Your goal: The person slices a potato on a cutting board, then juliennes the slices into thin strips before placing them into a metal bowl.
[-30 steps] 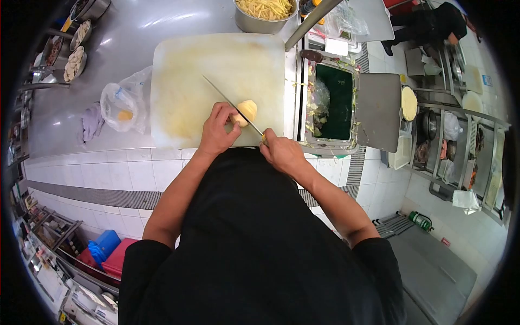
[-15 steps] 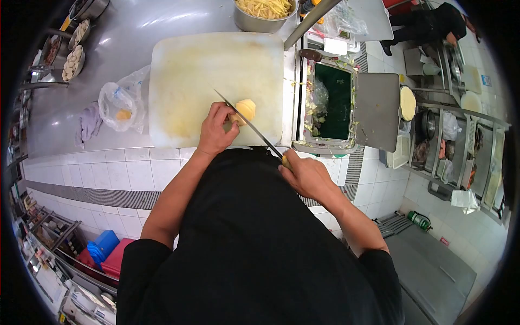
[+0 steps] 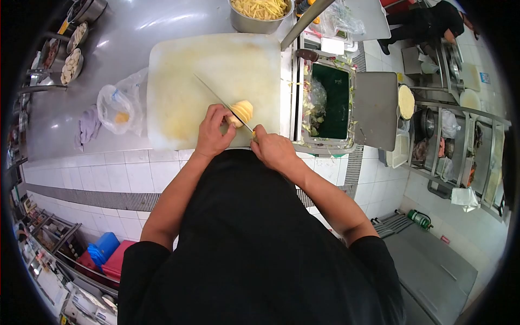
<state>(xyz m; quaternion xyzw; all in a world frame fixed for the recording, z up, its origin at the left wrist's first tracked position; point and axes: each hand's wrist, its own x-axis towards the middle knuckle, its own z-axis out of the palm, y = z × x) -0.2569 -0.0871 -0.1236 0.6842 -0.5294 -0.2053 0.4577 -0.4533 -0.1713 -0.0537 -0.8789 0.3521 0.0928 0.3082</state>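
Observation:
A peeled potato [image 3: 243, 110], partly cut into slices, lies on the white cutting board [image 3: 184, 65]. My left hand [image 3: 214, 132] has its fingers closed on the near end of the potato, right beside the blade. In my right hand [image 3: 273, 148] is the handle of a knife [image 3: 211, 89], mostly hidden by the fingers. The long thin blade slants across the potato, its tip pointing to the far left over the board. Cut slices sit together on the blade's right side.
Past the board stands a metal bowl of potato strips [image 3: 257, 23]. A plastic bag [image 3: 115, 110] and a purple cloth [image 3: 88, 125] lie to the left. At the right are a green-lined bin [image 3: 332, 103] with scraps and another person [image 3: 433, 23] farther off.
My right hand has drawn in toward the potato, pushing the knife forward and left across it. More slices now show on the potato. My left hand stays at its near end.

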